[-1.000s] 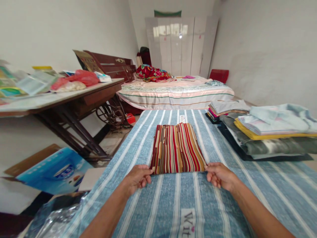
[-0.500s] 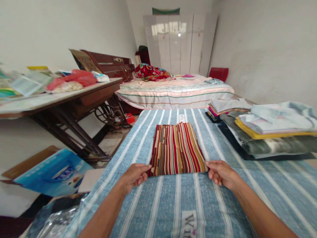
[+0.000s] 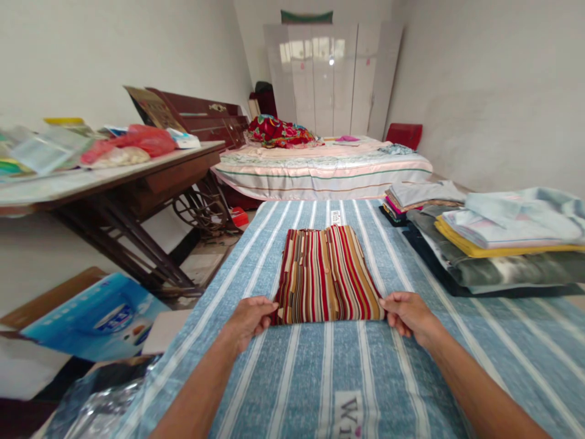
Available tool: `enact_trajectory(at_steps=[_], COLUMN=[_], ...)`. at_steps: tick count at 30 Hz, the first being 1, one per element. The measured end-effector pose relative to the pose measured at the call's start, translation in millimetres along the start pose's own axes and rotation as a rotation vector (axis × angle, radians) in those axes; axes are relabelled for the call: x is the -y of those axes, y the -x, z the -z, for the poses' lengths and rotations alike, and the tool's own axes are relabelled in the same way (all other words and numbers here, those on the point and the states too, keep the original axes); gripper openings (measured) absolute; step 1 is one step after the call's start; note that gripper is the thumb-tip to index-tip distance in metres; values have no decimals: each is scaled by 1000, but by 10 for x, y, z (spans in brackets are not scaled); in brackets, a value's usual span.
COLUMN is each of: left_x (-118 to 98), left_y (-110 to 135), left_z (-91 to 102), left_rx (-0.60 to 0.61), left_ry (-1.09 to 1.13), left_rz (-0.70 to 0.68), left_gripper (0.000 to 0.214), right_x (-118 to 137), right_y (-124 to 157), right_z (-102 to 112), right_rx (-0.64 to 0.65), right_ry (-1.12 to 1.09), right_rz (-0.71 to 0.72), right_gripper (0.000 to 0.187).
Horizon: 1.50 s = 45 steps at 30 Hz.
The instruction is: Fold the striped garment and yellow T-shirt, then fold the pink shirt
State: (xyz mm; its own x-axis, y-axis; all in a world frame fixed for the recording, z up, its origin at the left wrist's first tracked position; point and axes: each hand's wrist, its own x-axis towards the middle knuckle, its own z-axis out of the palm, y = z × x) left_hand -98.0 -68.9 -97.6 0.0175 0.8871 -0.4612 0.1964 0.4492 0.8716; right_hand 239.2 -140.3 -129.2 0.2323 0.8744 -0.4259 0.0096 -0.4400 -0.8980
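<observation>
Drawn slightly wider apart since a second ago: left hand [image 3: 249, 320] and right hand [image 3: 409, 316], along with the near corners of the folded multicolour-striped garment [image 3: 326, 277]. Pinched in each hand, one corner; laid between and just beyond both, the rest, flat on blue-and-white striped bedding [image 3: 315, 366]. Probably best to pull evenly outwards, keep the near edge low and straight, and ease off before warping the stripes (handy guides for squareness). Right of the right hand, farther off, stacked folded clothes [image 3: 507, 271]. Left of the left hand, lower down, a blue printed carton [image 3: 98, 320]. Far beyond both hands, a pale-covered bed [image 3: 329, 188] and glossy wardrobe [image 3: 324, 91].
</observation>
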Motion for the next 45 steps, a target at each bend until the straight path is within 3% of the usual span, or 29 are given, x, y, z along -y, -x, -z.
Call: enact_trajectory(at_steps=[8, 20, 27, 34, 41, 45], left_x=[-145, -90, -142, -124, -286, -329], left_y=[-82, -163, -206, -231, -309, -413], left_z=[-55, -91, -87, -85, -101, -130], left_rx=[36, -32, -11, -21, -38, -84], left_ry=[99, 11, 7, -46, -54, -72], left_rz=[104, 40, 32, -4, 15, 11], left_gripper=[37, 42, 45, 40, 43, 36], right_x=[126, 149, 171, 168, 288, 343], right_y=[-100, -204, -219, -271, -430, -549], right_z=[-36, -87, -62, -99, -78, -94], right_rx=[-44, -79, -20, -59, -51, -43], right_ry=[14, -114, -124, -72, 11, 4], right_rz=[3, -7, -37, -30, -75, -65], right_gripper=[32, 29, 39, 30, 39, 29])
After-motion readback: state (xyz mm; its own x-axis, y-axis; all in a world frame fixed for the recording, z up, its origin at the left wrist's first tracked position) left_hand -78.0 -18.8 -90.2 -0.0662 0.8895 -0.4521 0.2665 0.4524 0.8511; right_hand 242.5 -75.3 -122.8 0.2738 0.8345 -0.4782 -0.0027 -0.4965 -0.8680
